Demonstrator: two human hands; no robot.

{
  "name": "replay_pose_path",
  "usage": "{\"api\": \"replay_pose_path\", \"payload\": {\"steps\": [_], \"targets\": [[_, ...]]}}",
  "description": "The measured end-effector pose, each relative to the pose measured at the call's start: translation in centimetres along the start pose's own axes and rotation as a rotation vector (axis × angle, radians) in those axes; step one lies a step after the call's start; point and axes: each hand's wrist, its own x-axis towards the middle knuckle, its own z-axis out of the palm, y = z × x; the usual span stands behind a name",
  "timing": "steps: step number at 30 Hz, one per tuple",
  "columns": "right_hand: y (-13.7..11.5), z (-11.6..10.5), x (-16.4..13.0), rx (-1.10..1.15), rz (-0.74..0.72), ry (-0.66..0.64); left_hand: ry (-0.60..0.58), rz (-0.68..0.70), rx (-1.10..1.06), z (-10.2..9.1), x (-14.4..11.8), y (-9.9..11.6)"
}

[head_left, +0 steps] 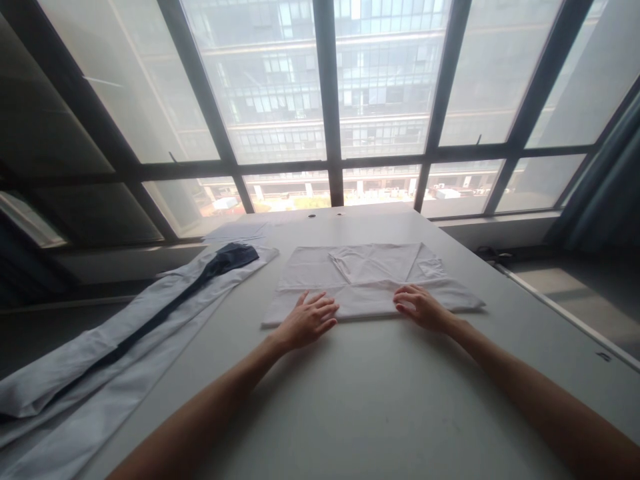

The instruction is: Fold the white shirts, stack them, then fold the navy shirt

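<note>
Folded white cloth point(370, 280) lies flat mid-worktop point(380, 400), long axis left to right, straight ahead of both hands. Left hand point(306, 321) and right hand point(423, 308) rest on its near edge, fingers spread flat, gripping nothing. Both equally near.

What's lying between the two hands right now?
In the head view, only the folded white cloth lies between left hand and right hand; both rest on its near edge.

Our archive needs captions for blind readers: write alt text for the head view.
Two bare hands, left hand and right hand, rest flat on the near edge of a folded white cloth on a pale grey table. A long white garment with a dark strip lies to the left, below large windows.
</note>
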Motion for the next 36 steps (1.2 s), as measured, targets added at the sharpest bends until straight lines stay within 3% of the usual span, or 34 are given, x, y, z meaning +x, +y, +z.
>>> {"api": "replay_pose_path", "payload": {"steps": [5,10,15,21,36], "targets": [[-1.4,-1.4,0.3,0.081,-0.032,-0.081,0.056,0.004,-0.058,-1.6,-0.1,1.6],[-2.8,-2.2,0.2,0.133,-0.084,-0.113,0.024,0.088,-0.054,-2.9,-0.1,3.9],[-4.1,-1.8,0.1,0.117,-0.171,-0.063,0.02,0.136,-0.072,-1.1,0.0,4.7],[-4.9,-0.2,0.2,0.063,-0.168,-0.187,-0.165,0.181,-0.149,1.6,0.2,3.6],[-3.4,0.7,0.2,0.043,-0.109,-0.338,-0.145,0.19,-0.164,1.8,0.2,3.3]]}}
